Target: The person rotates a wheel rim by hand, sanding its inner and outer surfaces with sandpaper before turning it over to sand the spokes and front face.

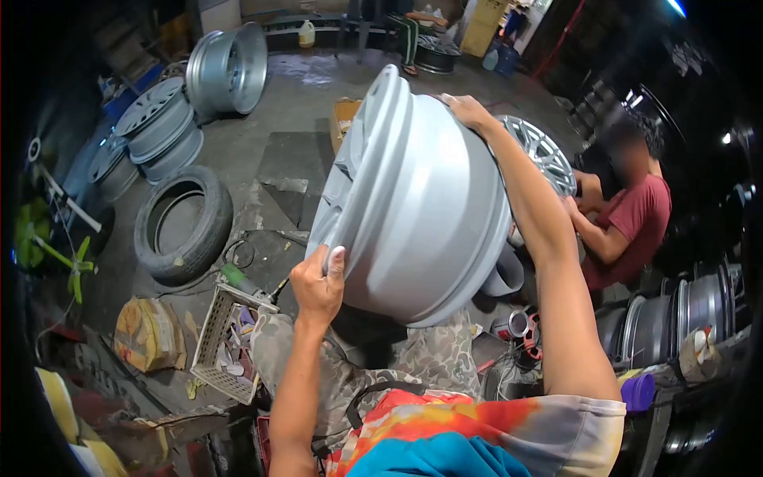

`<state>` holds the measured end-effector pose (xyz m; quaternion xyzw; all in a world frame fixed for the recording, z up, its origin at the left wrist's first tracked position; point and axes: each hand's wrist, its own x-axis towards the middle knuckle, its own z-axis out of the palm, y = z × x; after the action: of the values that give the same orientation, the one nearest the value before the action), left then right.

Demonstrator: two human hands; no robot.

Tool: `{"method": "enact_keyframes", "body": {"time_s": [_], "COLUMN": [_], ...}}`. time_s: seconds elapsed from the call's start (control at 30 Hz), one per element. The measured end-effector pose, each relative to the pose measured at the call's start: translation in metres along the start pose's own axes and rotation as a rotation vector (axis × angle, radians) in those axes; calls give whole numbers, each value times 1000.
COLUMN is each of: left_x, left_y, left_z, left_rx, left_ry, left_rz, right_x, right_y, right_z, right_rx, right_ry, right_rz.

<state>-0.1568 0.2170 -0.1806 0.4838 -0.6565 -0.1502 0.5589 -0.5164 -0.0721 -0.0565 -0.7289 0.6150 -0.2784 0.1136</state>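
Both hands gripped the silver rim (413,199): left hand (318,286) fingers curled on its lower edge, right hand (469,111) clamped up top; tire (183,226) lay nearby.

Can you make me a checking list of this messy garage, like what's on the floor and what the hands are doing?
Surface: grey concrete floor, stained.
Job's things: silver wheel rim, tilted above the lap.
Clutter: old tyre, stacked rims, plastic crate, cardboard box.
Grippers: left hand grips the rim's lower edge; right hand holds its top.
Cables: thin wires near the knee.
Surroundings: another person seated with an alloy wheel.
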Motion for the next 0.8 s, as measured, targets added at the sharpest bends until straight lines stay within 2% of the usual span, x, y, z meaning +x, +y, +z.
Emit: {"method": "enact_keyframes", "body": {"time_s": [0.07,0.1,0.13,0.17,0.27,0.3,0.33,0.4,0.47,0.53,0.57,0.6,0.67,0.73,0.77,0.8], "left_x": [-1,0,-4,-5,-6,-7,-7,-7,-4,-3,-1,-1,0,1,1,-2], "left_y": [-3,7,3,1,-1,-1,0,2,3,0,6,8,11,4,1,-1], "left_z": [-1,-1,-1,0,-1,0,3,5,5,6,6,6,4,2,1,0], "left_rx": [26,-25,-21,-25,-11,-6,-6,-45,-42,-32,-40,-36,-28,-12,9,24], "left_ry": [11,19,-4,-22,-44,-61,-68,-62,-46,-19,-10,-5,-9,11,6,-5], "left_rz": [-1,-5,12,17,16,10,4,1,-22,5,-1,0,-17,12,12,6], "right_x": [-73,-139,-195,-248,-388,-408,-403,-380,-318,-239,-200,-148,-50,-40,-40,-54], "right_y": [-54,-93,-111,-109,-100,-74,-72,-78,-61,-26,-25,4,89,56,51,54], "right_z": [-4,4,10,24,53,55,46,17,-7,-39,-58,-74,-70,-63,-60,-61], "right_rx": [-263,-102,-212,-427,-557,-674,-672,-704,-679,-574,-446,-264,-82,-162,-338,-360], "right_ry": [78,351,332,358,173,238,230,380,437,439,311,89,-160,-190,-184,-132], "right_rz": [-62,-273,-334,-506,-382,-354,-349,-273,-196,-263,-81,-31,-62,217,243,148]}}
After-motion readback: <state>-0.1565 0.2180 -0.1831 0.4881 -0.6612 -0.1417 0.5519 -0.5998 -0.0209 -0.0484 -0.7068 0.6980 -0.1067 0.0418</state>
